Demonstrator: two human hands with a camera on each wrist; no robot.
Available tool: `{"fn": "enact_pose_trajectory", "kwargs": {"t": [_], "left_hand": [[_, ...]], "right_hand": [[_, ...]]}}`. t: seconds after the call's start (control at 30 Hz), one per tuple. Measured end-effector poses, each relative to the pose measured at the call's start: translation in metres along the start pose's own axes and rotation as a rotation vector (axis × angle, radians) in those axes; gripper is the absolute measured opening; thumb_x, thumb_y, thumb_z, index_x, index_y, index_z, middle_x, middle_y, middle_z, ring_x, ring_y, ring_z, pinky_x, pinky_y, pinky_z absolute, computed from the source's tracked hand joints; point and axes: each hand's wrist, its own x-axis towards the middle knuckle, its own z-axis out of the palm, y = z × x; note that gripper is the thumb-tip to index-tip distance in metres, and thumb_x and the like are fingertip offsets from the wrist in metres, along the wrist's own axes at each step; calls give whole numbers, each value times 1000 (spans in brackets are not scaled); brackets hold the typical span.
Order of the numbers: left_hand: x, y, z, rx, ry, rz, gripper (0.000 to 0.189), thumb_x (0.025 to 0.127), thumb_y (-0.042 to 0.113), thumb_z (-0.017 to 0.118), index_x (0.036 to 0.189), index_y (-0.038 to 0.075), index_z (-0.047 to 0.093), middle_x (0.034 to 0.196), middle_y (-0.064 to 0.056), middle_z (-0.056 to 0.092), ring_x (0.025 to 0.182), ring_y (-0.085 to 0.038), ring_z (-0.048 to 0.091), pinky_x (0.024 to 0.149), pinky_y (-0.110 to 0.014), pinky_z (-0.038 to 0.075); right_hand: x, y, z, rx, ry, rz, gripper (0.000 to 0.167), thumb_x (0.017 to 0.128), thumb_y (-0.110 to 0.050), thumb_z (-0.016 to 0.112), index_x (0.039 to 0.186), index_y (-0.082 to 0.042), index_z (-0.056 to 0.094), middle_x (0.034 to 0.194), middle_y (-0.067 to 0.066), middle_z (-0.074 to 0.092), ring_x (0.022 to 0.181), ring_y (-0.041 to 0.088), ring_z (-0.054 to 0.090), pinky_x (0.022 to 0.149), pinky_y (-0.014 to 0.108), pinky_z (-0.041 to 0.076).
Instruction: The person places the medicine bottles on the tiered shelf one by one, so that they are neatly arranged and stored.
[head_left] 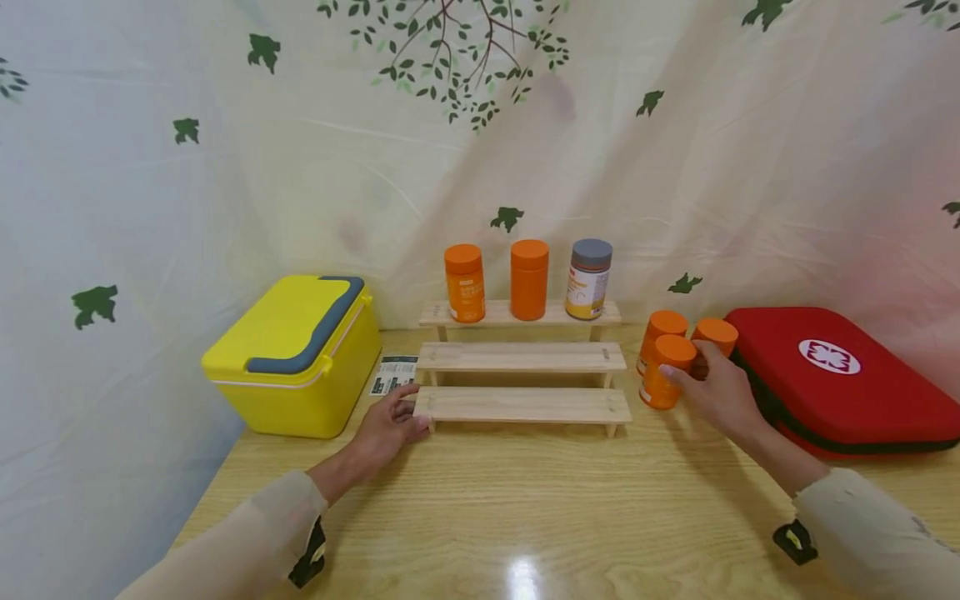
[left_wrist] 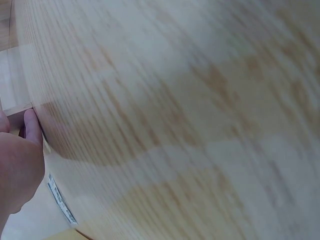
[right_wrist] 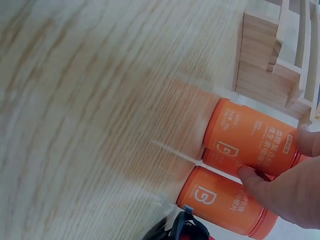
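Past sleeves [head_left: 870,533], pinching shelf [head_left: 517,405] with left hand [head_left: 382,433], front bottle [head_left: 660,388] with right hand [head_left: 723,396]; likely light, stiff, slick; grasp mid-body.

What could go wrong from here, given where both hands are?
If the right hand lifts the front orange bottle, it might knock over the two orange bottles crowded close to it. The left hand grips the left end of the wooden rack; a tug could shift it and topple the three bottles standing on its top tier.
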Motion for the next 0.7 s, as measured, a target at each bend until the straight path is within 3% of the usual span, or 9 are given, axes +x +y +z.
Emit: {"fn": "enact_pose_trajectory", "kwargs": {"t": [0.7], "left_hand": [[0,0,0,-9,-6,1,57,93,-6,56,146,4,35,122,-22,60,105,-28,62,87,-37,55]], "right_hand": [[-4,1,0,18,75,-29,59,94,-30,64,135,8,46,119,34,58,103,46,58,88,60,48]]}}
